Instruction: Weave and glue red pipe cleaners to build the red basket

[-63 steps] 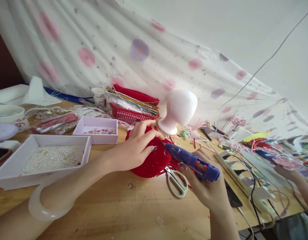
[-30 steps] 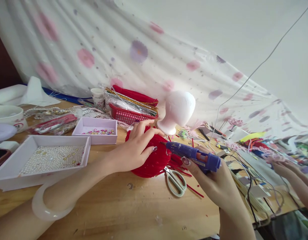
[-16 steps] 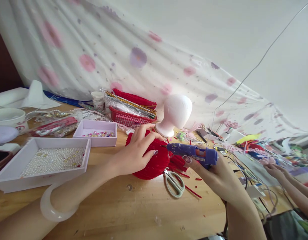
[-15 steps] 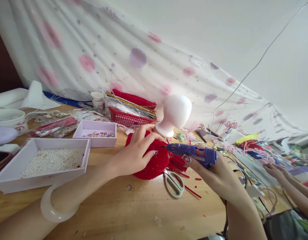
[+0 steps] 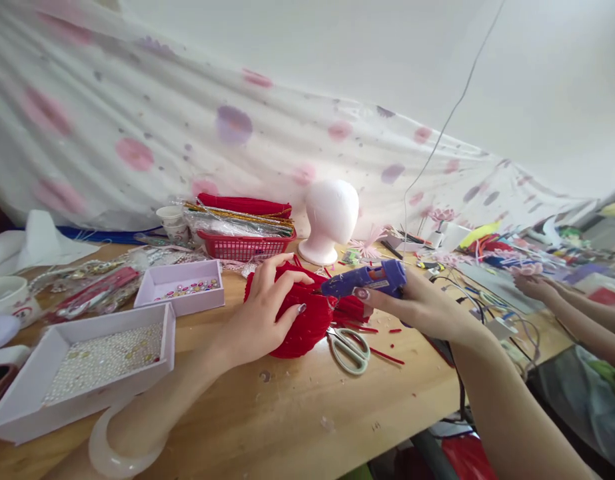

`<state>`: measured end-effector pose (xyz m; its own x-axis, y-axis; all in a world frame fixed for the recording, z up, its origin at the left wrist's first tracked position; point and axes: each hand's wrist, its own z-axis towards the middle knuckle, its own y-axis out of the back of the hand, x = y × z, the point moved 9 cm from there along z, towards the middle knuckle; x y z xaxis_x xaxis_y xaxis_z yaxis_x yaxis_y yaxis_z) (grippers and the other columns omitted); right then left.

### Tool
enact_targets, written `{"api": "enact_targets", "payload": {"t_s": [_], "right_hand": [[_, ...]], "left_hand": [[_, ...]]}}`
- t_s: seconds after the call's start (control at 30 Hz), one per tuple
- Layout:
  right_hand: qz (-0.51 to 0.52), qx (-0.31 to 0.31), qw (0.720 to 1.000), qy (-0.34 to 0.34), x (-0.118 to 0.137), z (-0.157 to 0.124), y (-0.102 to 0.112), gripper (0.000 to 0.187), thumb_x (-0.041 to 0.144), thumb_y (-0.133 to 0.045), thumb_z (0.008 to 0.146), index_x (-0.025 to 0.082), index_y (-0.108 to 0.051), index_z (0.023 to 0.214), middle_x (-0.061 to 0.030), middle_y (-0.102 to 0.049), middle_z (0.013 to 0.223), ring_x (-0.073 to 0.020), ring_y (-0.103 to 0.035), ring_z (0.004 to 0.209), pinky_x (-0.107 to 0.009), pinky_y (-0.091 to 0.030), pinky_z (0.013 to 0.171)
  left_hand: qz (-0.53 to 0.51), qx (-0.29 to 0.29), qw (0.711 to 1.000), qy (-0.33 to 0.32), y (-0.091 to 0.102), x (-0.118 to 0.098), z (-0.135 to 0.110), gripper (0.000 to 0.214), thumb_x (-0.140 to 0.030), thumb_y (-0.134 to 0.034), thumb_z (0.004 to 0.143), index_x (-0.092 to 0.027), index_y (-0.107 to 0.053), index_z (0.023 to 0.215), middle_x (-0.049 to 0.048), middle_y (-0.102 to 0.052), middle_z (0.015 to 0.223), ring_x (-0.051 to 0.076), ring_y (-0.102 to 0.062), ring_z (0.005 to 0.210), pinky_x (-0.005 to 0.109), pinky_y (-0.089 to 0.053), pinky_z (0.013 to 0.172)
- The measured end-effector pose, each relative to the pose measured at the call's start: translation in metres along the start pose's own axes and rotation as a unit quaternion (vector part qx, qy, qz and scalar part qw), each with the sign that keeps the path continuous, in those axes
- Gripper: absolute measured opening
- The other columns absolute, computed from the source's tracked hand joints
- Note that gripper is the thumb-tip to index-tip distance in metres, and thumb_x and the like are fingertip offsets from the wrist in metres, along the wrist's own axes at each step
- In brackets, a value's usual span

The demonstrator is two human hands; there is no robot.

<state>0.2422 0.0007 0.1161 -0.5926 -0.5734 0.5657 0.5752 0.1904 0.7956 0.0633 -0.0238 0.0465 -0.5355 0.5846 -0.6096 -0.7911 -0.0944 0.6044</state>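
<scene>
My left hand [image 5: 257, 320] is curved over a rounded red fuzzy piece [image 5: 307, 337], apparently made of pipe cleaners, with fingers and thumb gripping its upper left side. In my right hand [image 5: 432, 307] is a blue glue gun [image 5: 344, 283], held by the handle. The nozzle points left and is at the top of the red piece, close to my left fingertips; I cannot tell whether it touches. Grey-white scissors [image 5: 357, 360] lie just right of the red piece, among red pipe-cleaner scraps [image 5: 387, 357].
Behind stands a white foam head [image 5: 332, 207], beside a red basket [image 5: 237, 249] of pipe cleaners. On the left are a tray of pearl beads [image 5: 107, 357] and a smaller gem tray [image 5: 180, 293]. Another person's hands [image 5: 537, 287] work at far right, near cables [image 5: 487, 303].
The view has swung to the right and tilted a little. Both hands remain at the red piece, with the glue gun's nozzle still near its top.
</scene>
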Motion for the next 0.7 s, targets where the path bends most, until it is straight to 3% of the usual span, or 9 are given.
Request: {"api": "enact_targets", "payload": {"t_s": [0.17, 0.37, 0.53, 0.7], "right_hand": [[0.018, 0.034, 0.999, -0.03, -0.012, 0.001, 0.0, 0.038, 0.059, -0.063, 0.09, 0.023, -0.069, 0.082, -0.0025, -0.072, 0.075, -0.0205, -0.066, 0.069, -0.032, -0.053, 0.058], [0.051, 0.076, 0.996, -0.016, -0.016, 0.005, 0.002, 0.037, 0.058, -0.065, 0.09, 0.023, -0.072, 0.096, 0.0, -0.074, 0.076, -0.0193, -0.067, 0.07, -0.031, -0.054, 0.063], [0.022, 0.104, 0.994, -0.027, -0.015, 0.007, 0.0, 0.041, 0.06, -0.059, 0.091, 0.021, -0.072, 0.085, -0.0054, -0.076, 0.087, -0.0206, -0.068, 0.075, -0.03, -0.051, 0.057], [0.015, 0.104, 0.994, -0.016, -0.01, 0.009, 0.006, 0.037, 0.058, -0.065, 0.087, 0.022, -0.074, 0.083, -0.0029, -0.075, 0.075, -0.0179, -0.066, 0.062, -0.027, -0.047, 0.048]], "left_hand": [[0.026, 0.012, 1.0, -0.006, 0.0, -0.004, -0.002, 0.034, -0.014, -0.049, 0.097, -0.033, -0.048, 0.126, 0.0079, -0.028, 0.152, 0.03, -0.025, 0.156, 0.064, -0.027, 0.126], [0.051, 0.018, 0.998, -0.016, -0.001, -0.006, -0.002, 0.035, -0.015, -0.053, 0.097, -0.035, -0.047, 0.125, 0.0067, -0.025, 0.153, 0.03, -0.024, 0.156, 0.064, -0.028, 0.125], [0.065, 0.022, 0.997, -0.033, -0.002, -0.009, -0.003, 0.032, -0.016, -0.052, 0.099, -0.034, -0.048, 0.125, 0.0072, -0.024, 0.155, 0.03, -0.023, 0.156, 0.065, -0.026, 0.126], [0.068, 0.027, 0.997, -0.039, -0.003, -0.013, -0.004, 0.029, -0.016, -0.051, 0.1, -0.032, -0.05, 0.124, 0.008, -0.026, 0.155, 0.032, -0.025, 0.156, 0.065, -0.027, 0.125]]}}
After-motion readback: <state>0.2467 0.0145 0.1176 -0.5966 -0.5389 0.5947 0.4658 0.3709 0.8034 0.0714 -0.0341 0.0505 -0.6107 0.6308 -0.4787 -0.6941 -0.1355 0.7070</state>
